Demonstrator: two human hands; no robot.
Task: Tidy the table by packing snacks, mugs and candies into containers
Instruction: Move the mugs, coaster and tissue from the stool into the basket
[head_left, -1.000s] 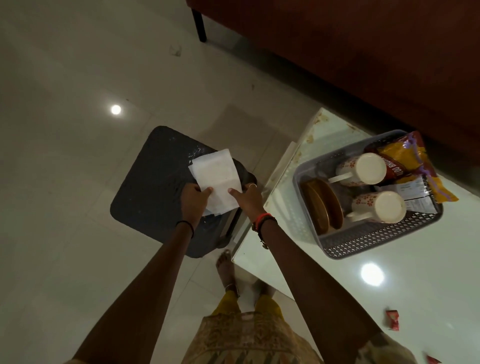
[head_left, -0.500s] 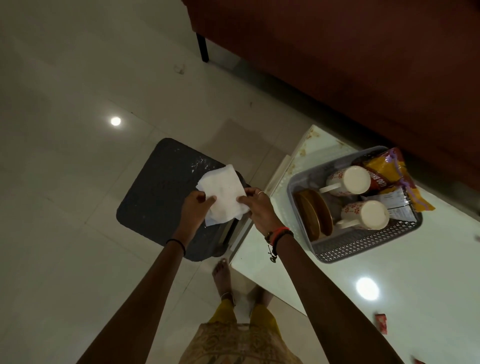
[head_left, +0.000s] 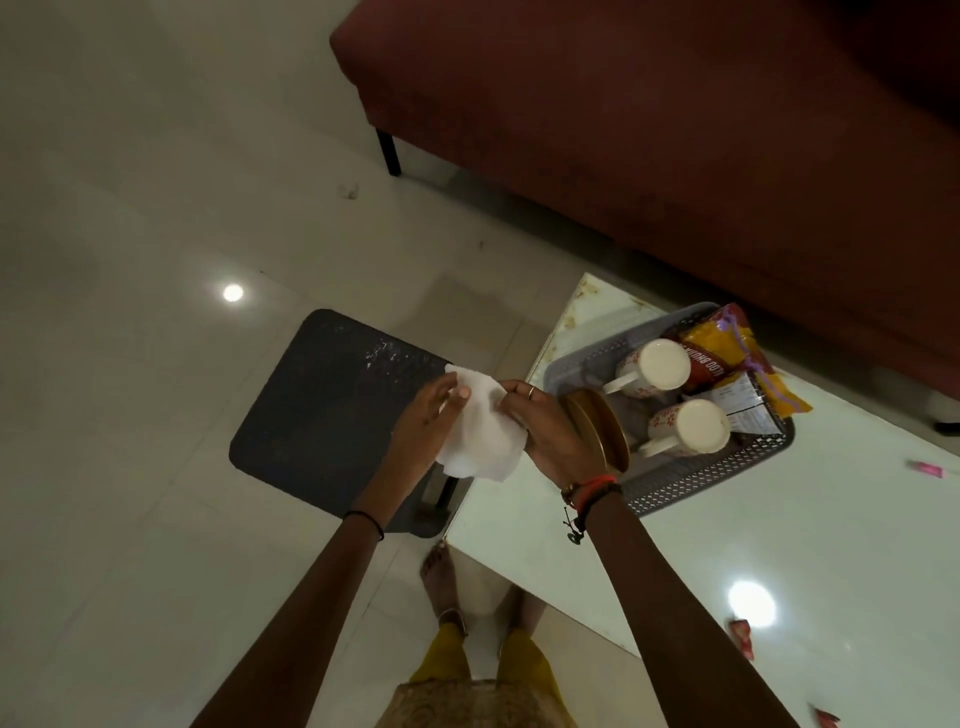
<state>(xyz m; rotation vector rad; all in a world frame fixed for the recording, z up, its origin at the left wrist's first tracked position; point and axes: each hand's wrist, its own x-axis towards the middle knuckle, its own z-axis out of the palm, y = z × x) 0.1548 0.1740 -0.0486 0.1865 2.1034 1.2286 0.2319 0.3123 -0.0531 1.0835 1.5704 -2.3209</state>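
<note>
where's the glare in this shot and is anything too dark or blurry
Head view: dim overall; round lamp reflections glare on the floor and the glossy table; the red sofa sinks into shadow at the top right; the white tissue is the brightest thing; the candies near the right edge look soft.
</note>
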